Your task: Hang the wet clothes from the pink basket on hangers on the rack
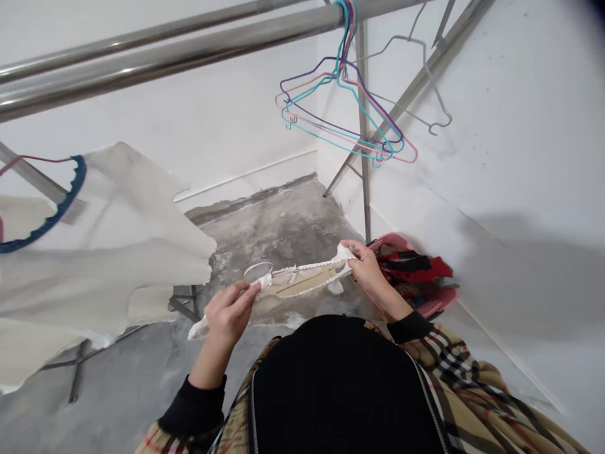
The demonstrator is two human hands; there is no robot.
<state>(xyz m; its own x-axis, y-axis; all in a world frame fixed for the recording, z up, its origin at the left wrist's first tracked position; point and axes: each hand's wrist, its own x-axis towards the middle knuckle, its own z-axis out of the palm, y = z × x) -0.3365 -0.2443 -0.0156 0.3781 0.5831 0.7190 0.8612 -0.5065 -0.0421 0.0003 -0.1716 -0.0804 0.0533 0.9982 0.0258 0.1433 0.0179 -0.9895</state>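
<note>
My left hand (pixel 229 312) pinches one end of a small cream garment (pixel 302 280) with a beaded, lacy edge. My right hand (pixel 366 268) pinches the other end, so the cloth is stretched level between them at waist height. A thin strap loop (pixel 258 269) stands up near the left hand. Both hands are closed on the fabric.
A steel clothes rail (pixel 165 53) crosses overhead, with several coloured wire hangers (pixel 343 120) and a grey one (pixel 425 94) on it. A cream ribbed top with blue trim (pixel 94 246) hangs at left. A pink basket of red clothes (pixel 416 277) sits on the concrete floor by the white wall.
</note>
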